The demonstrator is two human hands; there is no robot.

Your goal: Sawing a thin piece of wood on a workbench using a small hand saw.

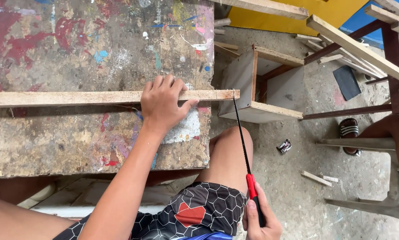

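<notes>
Rough wood strip [97, 97] (paint-stained bench [75, 44])

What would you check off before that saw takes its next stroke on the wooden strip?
1. Left hand pins the wooden strip to the paint-stained workbench: ok.
2. Right hand grips the saw by its red handle: ok.
3. Blade tip meets the strip's overhanging end: ok.
4. Left fingers apart from the blade: ok.
5. Knee under the cut line: not ok.
6. Blade sharpness: cannot tell.
</notes>
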